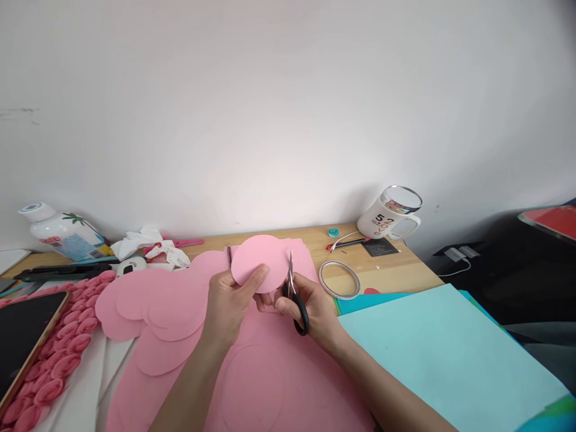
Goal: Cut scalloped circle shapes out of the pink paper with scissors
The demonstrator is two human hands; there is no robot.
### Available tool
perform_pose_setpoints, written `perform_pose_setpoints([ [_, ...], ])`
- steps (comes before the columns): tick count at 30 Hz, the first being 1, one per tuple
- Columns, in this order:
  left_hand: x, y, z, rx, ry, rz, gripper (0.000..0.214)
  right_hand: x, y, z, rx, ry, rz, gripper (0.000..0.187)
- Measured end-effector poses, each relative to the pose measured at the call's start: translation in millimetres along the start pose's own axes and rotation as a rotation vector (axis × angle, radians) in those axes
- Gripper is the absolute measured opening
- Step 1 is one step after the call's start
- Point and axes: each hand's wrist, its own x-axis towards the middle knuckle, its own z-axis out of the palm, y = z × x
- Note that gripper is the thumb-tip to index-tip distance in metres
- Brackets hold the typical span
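Observation:
Between the thumb and fingers of my left hand (pixel 229 306) is a round pink paper disc (pixel 258 258), held up above the desk. My right hand (pixel 312 309) grips black-handled scissors (pixel 300 318), their silver blades pointing up at the disc's right edge. Whether the blades touch the paper I cannot tell. Below both hands lie pink paper sheets (pixel 315 384), one with a faint circle outline drawn on it. Several cut pink discs (pixel 173 300) overlap in a pile to the left.
At the left lie a dark-screened device (pixel 27 342), rows of pink rolled paper flowers (pixel 67 351) and a white bottle (pixel 67 231). To the right are a tape ring (pixel 339 280), a white mug (pixel 382 216) and light blue paper sheets (pixel 445 354). A wall rises behind the desk.

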Motion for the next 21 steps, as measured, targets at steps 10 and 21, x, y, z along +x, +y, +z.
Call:
perform_pose_setpoints([
  [10,-0.8,5.1,1.2,0.023,-0.009,-0.002,0.032,0.1,1.4,-1.4,-0.047,0.005,-0.013,0.037],
  [21,-1.6,6.5,1.5,0.043,-0.015,-0.013,0.033,-1.2,-5.7,1.9,-0.093,0.057,0.03,0.032],
])
